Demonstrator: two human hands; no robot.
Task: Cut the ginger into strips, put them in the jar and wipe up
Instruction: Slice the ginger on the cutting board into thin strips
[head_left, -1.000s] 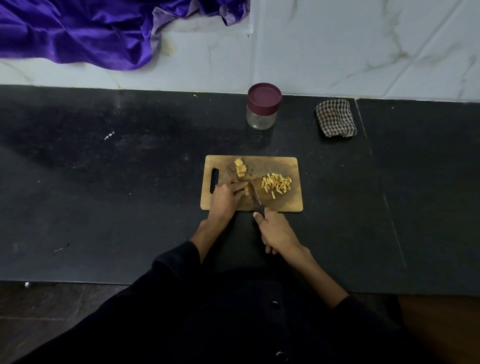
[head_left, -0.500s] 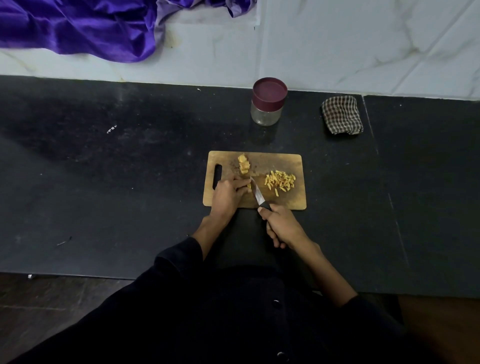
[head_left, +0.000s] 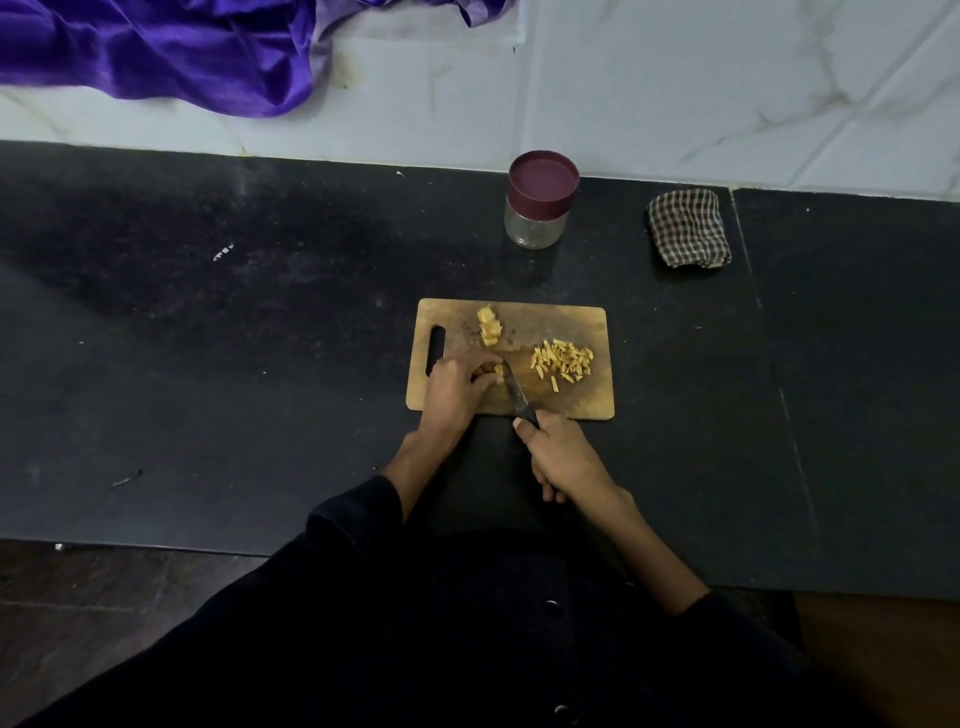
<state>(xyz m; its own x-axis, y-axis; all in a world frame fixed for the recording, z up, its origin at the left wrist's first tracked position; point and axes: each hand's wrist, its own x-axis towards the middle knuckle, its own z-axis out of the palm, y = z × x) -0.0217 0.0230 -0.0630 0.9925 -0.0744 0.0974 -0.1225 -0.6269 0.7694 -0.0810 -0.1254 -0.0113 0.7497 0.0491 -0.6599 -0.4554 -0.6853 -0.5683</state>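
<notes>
I'm pinching the small, firm, probably slippery ginger (head_left: 497, 370) with my left hand (head_left: 457, 387); my right hand (head_left: 558, 457) is gripping the knife (head_left: 514, 389).

The scene was taken from one head-worn camera, aimed forward and steeply down over the near edge of the counter (head_left: 208, 364). The far edge and the wall (head_left: 675, 78) behind were included.
</notes>
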